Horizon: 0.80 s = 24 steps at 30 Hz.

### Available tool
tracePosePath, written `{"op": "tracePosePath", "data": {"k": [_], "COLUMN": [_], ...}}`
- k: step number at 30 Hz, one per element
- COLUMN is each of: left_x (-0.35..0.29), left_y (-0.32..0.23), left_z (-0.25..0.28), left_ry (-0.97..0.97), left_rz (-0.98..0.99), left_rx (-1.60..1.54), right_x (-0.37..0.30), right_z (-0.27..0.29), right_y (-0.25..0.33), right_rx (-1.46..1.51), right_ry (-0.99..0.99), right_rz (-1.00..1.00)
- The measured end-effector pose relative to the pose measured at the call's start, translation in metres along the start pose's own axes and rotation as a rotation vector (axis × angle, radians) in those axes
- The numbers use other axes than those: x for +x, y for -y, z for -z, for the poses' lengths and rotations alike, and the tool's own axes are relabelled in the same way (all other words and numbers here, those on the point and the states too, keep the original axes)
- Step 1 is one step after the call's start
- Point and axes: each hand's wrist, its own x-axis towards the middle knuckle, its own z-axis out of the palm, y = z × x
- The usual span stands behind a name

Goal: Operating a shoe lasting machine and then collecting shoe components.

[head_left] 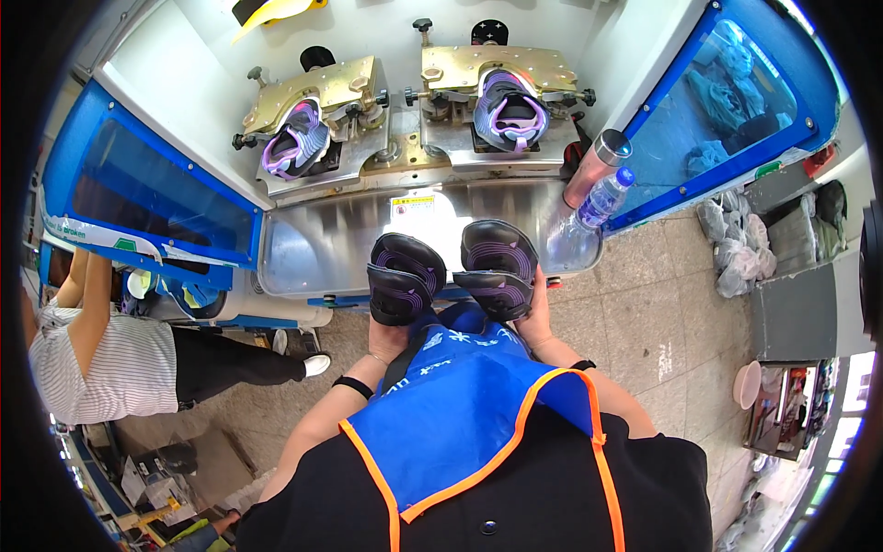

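footwear: black left piece (403,276) and black right piece (499,269), both with purple lines, lifted side by side before the metal tray (322,241), apart from each other; whether each is folded or layered, i cannot tell.
left hand (386,340): gripping the left piece from under its lower edge; fingertips hidden.
right hand (536,317): fingers closed along the outer lower edge of the right piece.
grip: best kept to the edges, i judge, firm enough that nothing slides, without creasing the patterned faces.
tilt: matching angles on both sides would make any unevenness easier to spot.
apron (460,414): blue cloth bunches just below the hands; better not to let it catch under either piece.
bottle (602,201) and tumbler (589,179): at the tray's right end, so right-hand moves should swing clear.
fixtures (497,69): metal, with shoes (510,120) seated there; knuckles are best kept off the knobs.
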Motion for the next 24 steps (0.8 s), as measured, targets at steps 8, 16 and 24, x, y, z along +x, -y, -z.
{"op": "tracePosePath", "data": {"k": [8,16,24], "left_x": [0.007,0.010,0.010], "left_y": [-0.045,-0.062,-0.046], "left_z": [0.002,-0.001,0.012], "left_ry": [0.093,0.015,0.068], "left_rz": [-0.245,-0.196,-0.399], "left_rx": [0.598,0.500,1.228], "right_x": [0.003,0.028,0.071], "right_z": [0.001,0.018,0.029], "right_y": [-0.016,0.008,0.064], "right_rx": [0.050,-0.056,0.395], "right_ry": [-0.031,0.054,0.108], "right_rz": [0.015,-0.017,-0.666]}}
